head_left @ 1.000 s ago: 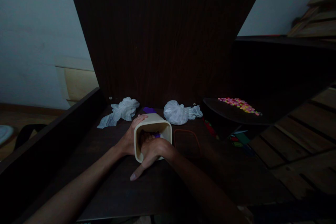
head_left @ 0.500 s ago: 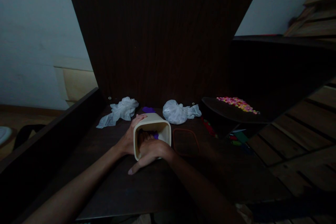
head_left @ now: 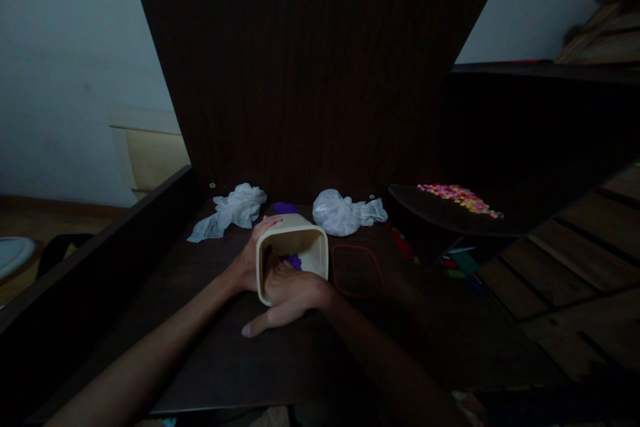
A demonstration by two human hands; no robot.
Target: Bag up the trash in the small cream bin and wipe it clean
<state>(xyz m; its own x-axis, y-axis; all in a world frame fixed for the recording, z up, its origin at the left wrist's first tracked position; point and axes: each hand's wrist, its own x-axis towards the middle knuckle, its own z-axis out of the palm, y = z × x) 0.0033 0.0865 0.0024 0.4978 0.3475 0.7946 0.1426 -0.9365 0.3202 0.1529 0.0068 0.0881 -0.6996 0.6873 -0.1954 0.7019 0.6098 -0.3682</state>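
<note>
A cream container [head_left: 318, 255] lies tipped on its side, its mouth facing me, on the dark desk [head_left: 240, 360]. My left hand [head_left: 249, 260] is wrapped round its left side, fingers over the top. Reaching into the mouth is my right hand [head_left: 290, 290], its thumb stretched outside below the rim; the fingers are inside and hard to make out. A small purple item [head_left: 294, 261] shows inside, by those fingers. Behind the container lies another purple piece [head_left: 285, 208].
White plastic bags lie at the back left [head_left: 235, 210] and back centre [head_left: 336, 212]. A reddish-brown lid or frame [head_left: 357, 271] is right of the container. Pink and yellow decorations [head_left: 460, 197] line a dark shelf at right. A raised board edges the left side.
My right hand has shifted slightly inside the container, and more of the purple item shows. The whole view has moved a little, so the scene sits slightly further right.
</note>
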